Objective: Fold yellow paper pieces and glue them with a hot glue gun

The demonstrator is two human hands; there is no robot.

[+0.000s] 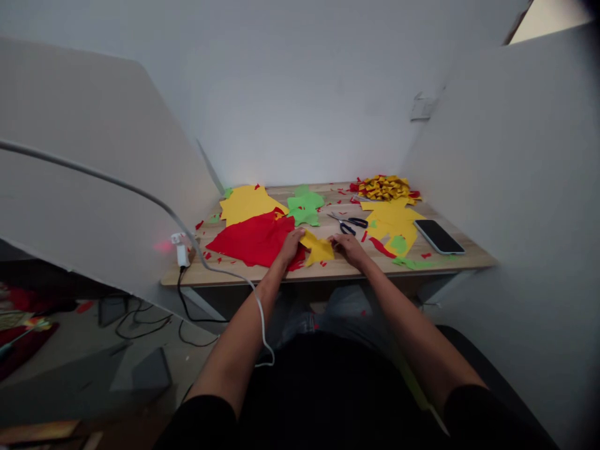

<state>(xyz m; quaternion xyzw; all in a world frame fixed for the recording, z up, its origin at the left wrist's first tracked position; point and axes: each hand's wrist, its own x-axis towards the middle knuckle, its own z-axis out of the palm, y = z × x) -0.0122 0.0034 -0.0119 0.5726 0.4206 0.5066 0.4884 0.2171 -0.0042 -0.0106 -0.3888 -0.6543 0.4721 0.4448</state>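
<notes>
Between my two hands is a small cut piece of yellow felt-like sheet (319, 249), held just above the table's front edge. My left hand (293, 245) is closed on its left end, and my right hand (347, 247) pinches the right end. Beneath and beside my left hand spreads a large red sheet (255, 239). Scissors (347, 222) with dark handles lie behind my right hand, their blades pointing left. Green cut sheet (304, 205) lies farther back, and a large yellow sheet (250, 203) sits behind the red one.
A heap of yellow and red cut pieces (387, 187) stands at the back right. Nearer are another yellow sheet (394, 219) and a phone (439, 237). Small scraps litter the wooden table (225, 273). A white cable (140, 195) hangs across the left; partitions flank both sides.
</notes>
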